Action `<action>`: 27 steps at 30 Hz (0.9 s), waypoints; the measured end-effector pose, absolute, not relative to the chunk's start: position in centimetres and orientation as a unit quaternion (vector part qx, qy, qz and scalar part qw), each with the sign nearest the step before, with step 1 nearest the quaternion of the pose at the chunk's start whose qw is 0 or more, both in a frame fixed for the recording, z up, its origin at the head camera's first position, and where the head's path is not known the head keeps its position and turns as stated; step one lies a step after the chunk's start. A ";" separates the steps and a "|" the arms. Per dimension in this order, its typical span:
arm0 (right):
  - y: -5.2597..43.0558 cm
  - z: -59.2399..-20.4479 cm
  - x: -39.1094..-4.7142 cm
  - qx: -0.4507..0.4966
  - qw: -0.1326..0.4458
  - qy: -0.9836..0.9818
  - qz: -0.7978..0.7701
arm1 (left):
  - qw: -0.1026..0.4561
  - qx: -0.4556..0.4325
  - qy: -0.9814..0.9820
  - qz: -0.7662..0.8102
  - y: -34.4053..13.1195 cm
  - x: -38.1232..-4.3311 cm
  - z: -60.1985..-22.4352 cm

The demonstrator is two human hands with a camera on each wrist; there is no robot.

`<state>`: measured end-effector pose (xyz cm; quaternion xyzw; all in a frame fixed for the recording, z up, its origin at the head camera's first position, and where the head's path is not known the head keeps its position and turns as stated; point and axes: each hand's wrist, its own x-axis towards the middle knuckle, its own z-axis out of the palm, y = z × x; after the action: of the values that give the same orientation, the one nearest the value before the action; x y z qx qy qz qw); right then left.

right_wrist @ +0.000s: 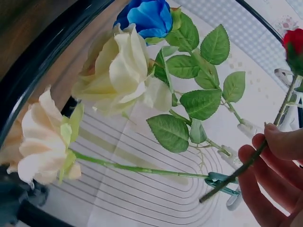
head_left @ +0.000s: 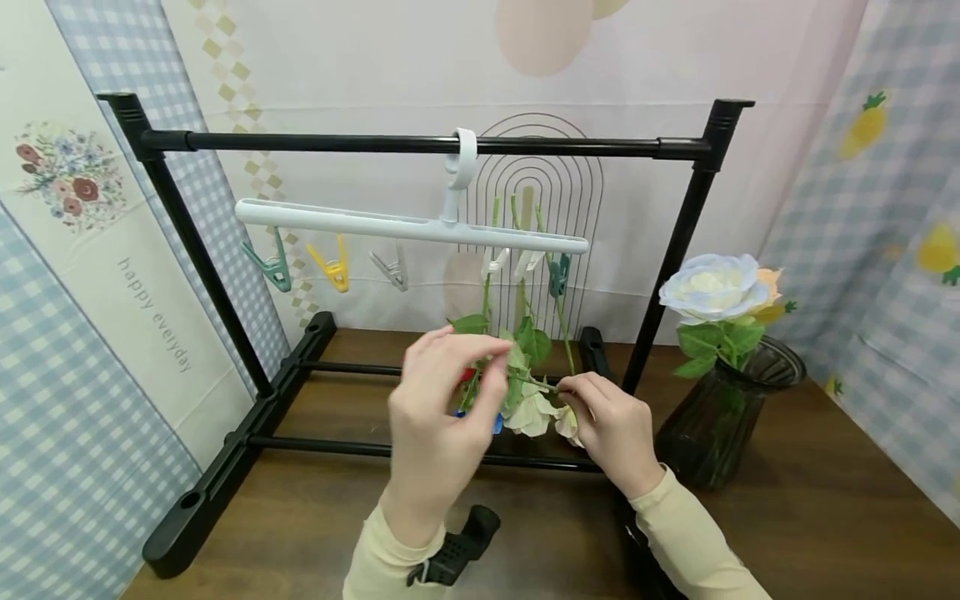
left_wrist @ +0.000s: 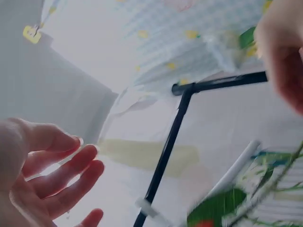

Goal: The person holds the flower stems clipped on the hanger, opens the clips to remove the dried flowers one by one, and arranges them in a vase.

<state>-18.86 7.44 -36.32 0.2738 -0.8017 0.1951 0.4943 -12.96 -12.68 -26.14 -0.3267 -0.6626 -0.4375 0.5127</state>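
In my right hand (right_wrist: 272, 163), the thumb and fingers pinch the bare stem of a red artificial rose (right_wrist: 294, 45). My left hand (head_left: 447, 400) is raised in front of the hanging flowers, thumb and fingers loosely bent. The left wrist view shows nothing between its fingers. Behind the hands, a blue rose (right_wrist: 144, 19), a white rose (right_wrist: 118, 71) and a peach rose (right_wrist: 45, 139) hang heads down by their stems. Two white clips and a dark green clip (head_left: 558, 275) on a pale hanger (head_left: 337, 218) hold those stems.
The hanger hooks over the top bar of a black rack (head_left: 315, 143). Toward its left end hang a green clip (head_left: 276, 267), a yellow clip (head_left: 333, 267) and a grey clip (head_left: 392, 271). A dark glass vase (head_left: 705, 433) with a pale blue rose (head_left: 712, 287) stands right.
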 end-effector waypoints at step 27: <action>16.2 -28.2 -12.7 0.182 0.470 -0.760 0.410 | 0.404 -0.345 -0.685 -0.499 -8.4 -15.3 -28.6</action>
<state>-12.69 16.20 -28.19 0.1822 -0.7599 0.4099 0.4705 -15.26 -8.38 -28.58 -0.3446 -0.6853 -0.4988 0.4035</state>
